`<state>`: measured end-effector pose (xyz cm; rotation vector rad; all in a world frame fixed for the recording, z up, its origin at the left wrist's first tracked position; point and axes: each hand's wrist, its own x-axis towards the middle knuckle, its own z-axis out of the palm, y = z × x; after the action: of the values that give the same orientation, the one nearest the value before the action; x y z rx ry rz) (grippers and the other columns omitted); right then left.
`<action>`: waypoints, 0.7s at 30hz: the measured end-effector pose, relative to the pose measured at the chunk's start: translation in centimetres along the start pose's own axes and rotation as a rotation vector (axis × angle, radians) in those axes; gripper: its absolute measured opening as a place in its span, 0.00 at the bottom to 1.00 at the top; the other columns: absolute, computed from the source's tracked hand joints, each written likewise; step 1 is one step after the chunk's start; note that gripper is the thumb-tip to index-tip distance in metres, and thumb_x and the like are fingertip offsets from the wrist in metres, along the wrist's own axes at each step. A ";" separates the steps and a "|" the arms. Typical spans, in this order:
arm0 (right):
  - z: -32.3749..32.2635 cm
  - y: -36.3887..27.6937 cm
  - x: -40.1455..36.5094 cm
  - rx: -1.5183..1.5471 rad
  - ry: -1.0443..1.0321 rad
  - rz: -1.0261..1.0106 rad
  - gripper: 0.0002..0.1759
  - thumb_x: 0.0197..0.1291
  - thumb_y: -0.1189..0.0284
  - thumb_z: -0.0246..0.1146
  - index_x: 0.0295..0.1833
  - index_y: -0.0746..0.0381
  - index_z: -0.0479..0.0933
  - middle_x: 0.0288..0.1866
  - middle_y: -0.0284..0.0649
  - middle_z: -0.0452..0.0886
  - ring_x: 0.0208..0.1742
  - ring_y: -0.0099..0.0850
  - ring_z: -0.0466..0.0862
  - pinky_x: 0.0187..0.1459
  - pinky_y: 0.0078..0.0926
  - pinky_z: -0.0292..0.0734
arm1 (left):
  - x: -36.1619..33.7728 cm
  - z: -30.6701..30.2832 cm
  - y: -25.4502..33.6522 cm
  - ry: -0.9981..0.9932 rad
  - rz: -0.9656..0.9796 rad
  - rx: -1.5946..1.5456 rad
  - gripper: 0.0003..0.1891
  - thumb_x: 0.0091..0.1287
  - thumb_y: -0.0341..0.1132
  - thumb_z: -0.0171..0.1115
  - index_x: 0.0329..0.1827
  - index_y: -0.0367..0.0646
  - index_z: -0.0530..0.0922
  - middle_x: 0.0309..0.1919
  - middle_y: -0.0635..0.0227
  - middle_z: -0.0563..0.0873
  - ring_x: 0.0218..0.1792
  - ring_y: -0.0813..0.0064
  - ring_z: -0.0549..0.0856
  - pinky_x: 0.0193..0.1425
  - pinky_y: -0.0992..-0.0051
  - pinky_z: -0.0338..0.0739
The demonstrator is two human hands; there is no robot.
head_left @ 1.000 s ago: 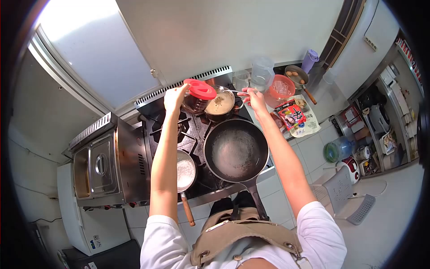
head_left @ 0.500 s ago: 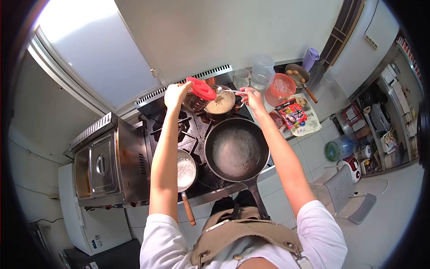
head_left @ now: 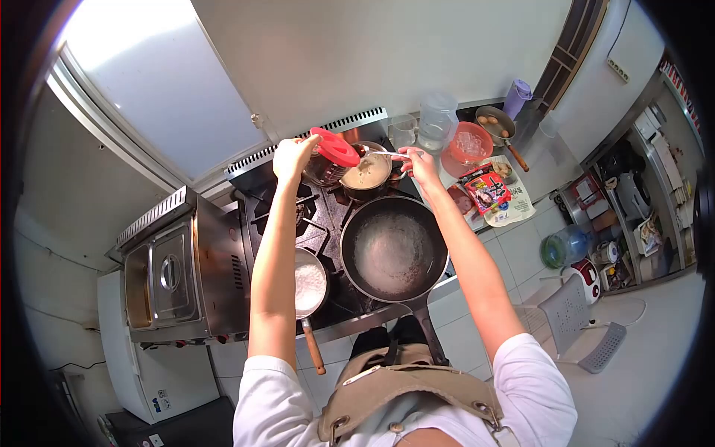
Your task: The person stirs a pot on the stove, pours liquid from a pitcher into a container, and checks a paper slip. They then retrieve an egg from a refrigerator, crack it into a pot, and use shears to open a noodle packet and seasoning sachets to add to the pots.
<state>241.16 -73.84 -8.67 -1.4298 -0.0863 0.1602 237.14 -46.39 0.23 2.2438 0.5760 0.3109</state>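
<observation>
My left hand is closed on a red lid, which is tilted over a dark pot at the back of the stove. A metal spoon is pinched in my right hand, its bowl end near the lid's right edge, above a pot of light brown liquid. Closer to me sits a large black wok with cloudy liquid. To its left is a small wooden-handled pan holding something white, partly behind my left forearm.
On the right counter are a clear pitcher, a pink bowl, a red noodle packet, a pan with eggs and a purple jug. A steel warmer stands left of the stove.
The spoon's bowl end has moved from over the pot of brown liquid up and left toward the red lid. My left hand and the lid have barely moved.
</observation>
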 end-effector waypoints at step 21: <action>-0.3 0.7 0.3 0.013 -0.010 0.042 0.15 0.68 0.67 0.46 0.48 0.62 0.75 0.39 0.39 0.85 0.26 0.19 0.75 0.28 0.17 0.70 | -0.2 -0.3 0.0 0.002 -0.033 0.029 0.26 0.45 0.58 0.66 0.36 0.45 0.86 0.32 0.60 0.87 0.37 0.65 0.86 0.45 0.70 0.77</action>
<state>241.51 -73.99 -9.38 -1.4180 -0.0636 0.2027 236.80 -46.30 0.39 2.2597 0.6220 0.2893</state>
